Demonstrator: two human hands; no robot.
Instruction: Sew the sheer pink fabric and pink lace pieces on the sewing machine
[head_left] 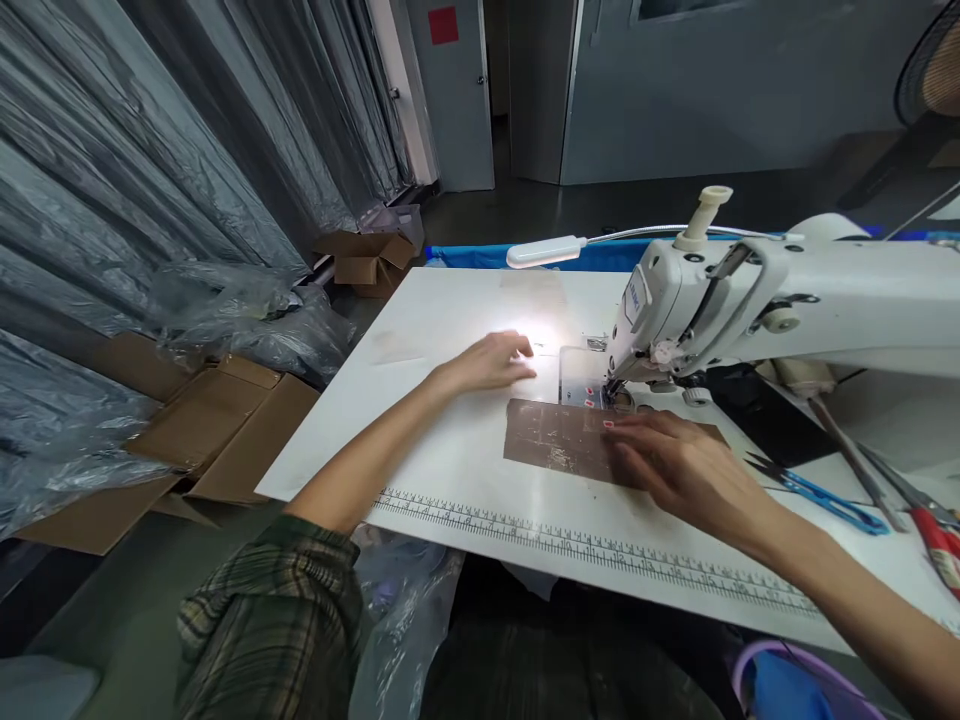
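A flat brown rectangular piece (559, 438) with pale scuffs lies on the white table, just in front of the sewing machine's needle area (611, 390). My right hand (671, 455) rests on its right part, fingers stretched out and covering some of it. I cannot tell whether it is fabric, leather or plastic. Left of the metal needle plate (577, 372), my left hand (493, 362) hovers at or just over the tabletop. Its fingers are bent with a gap at the thumb, and nothing shows between them. The white sewing machine (675, 290) stands behind my right hand.
Blue-handled snips (825, 495) and a red-handled tool (937, 550) lie at the right. A ruler strip (570, 540) runs along the table's front edge. A lamp (546, 252) lights the surface. Cardboard boxes (217, 430) stand left on the floor; a purple basin (742, 665) sits below.
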